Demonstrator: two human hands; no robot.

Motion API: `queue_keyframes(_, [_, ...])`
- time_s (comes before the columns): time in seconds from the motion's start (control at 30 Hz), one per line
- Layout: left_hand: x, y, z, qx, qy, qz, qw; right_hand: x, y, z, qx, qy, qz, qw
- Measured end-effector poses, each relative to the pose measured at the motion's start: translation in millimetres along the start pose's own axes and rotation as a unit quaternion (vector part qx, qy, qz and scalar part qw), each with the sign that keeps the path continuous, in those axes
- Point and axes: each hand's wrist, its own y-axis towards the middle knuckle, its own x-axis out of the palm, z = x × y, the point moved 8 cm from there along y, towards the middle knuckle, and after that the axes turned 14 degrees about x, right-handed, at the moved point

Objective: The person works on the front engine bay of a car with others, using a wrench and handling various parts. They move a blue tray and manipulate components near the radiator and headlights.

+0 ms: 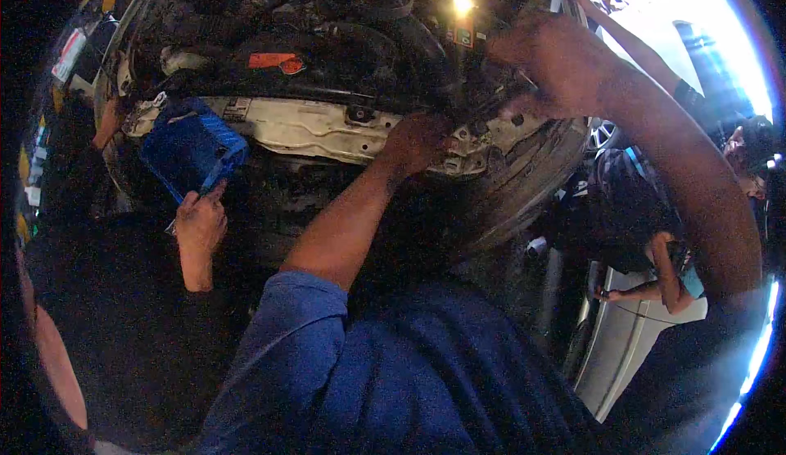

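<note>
The pale metal bar is running across the front of the open car engine, and the left hand is curling its fingers on it while the right hand is closing on something dark further in. A finger could be getting pinched or scraped there, because the dim light and blur are hiding what each hand is gripping. Another person's hand is holding a blue box nearby.

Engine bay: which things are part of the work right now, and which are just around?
In the work:
- left hand, on the pale crossmember
- right hand, reaching into the engine bay
- work lamp, lit

Just around:
- blue box, held by another person's hand
- silver car
</note>
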Motion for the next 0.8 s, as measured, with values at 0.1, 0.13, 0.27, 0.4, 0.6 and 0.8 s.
queue_keyframes(0.1, [8.6,-5.5,-7.6,0.022,0.03,0.018,0.999,6.0,-0.4,5.8,0.089,-0.009,0.06,0.994])
queue_keyframes(0.13, [5.9,-5.6,-1.9,0.069,0.068,0.048,0.994,11.9,-1.7,4.3,0.092,-0.004,0.06,0.994])
queue_keyframes(0.27, [9.2,-7.2,-14.3,0.019,0.035,0.07,0.997,13.8,-12.9,13.8,0.206,0.005,0.135,0.969])
queue_keyframes(0.4, [11.9,-5.4,-13.3,0.03,0.023,0.02,0.999,22.9,-21.2,33.3,0.436,-0.039,0.071,0.896])
queue_keyframes(0.6, [-7.3,-0.7,2.3,-0.013,-0.016,0.014,1.0,7.6,-20.1,20.9,0.402,-0.012,0.104,0.91])
queue_keyframes(0.8, [17.1,12.7,6.2,0.043,0.098,0.028,0.994,-9.4,-27.2,26.8,0.263,0.025,0.078,0.961])
